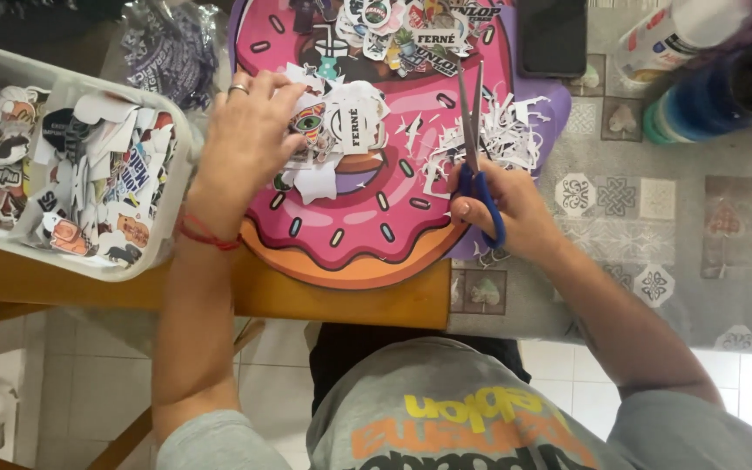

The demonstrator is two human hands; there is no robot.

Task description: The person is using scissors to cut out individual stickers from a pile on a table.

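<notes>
My left hand, with a ring and a red thread at the wrist, rests fingers-down on a pile of cut-out paper stickers lying on a big pink doughnut-shaped mat. My right hand grips blue-handled scissors, whose blades point away from me, nearly closed, over a heap of white paper trimmings. More stickers lie at the mat's far edge.
A white plastic tub full of cut stickers stands at the left on the wooden table. A dark phone, a white spray can and a blue-green roll lie on the patterned grey cloth at the right.
</notes>
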